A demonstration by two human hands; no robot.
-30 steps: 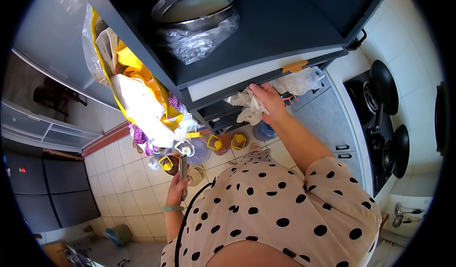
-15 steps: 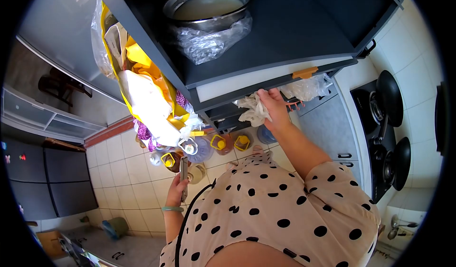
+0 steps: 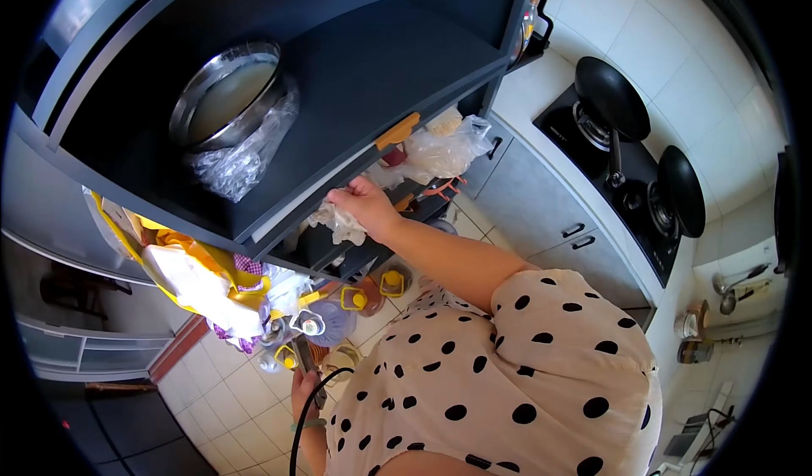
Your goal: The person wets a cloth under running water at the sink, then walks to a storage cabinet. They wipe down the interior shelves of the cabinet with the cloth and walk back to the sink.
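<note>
My right hand (image 3: 365, 207) is closed on a crumpled whitish cloth (image 3: 338, 224) just below the front edge of the dark grey cabinet (image 3: 372, 78). It may be thin plastic or paper; I cannot tell. Low on the left, my left hand (image 3: 303, 391) grips a long, flat grey object (image 3: 304, 356) held upright, its kind unclear. On the cabinet shelf a steel bowl (image 3: 258, 121) of cloudy liquid stands beside crumpled clear plastic (image 3: 245, 159). An orange-brown handle (image 3: 397, 132) sits on the shelf's front edge, with a clear plastic bag (image 3: 444, 150) below it.
A yellow bag (image 3: 114, 231) stuffed with white and purple things hangs at the left. Bottles with yellow handles (image 3: 353, 298) stand on the tiled floor (image 3: 241, 408). To the right, two black pans (image 3: 613, 99) sit on the gas stove (image 3: 600, 167).
The view has turned and shifted right, showing more stove and wall. My right hand still holds the crumpled cloth under the cabinet edge. My left hand keeps the grey object, lower in view.
</note>
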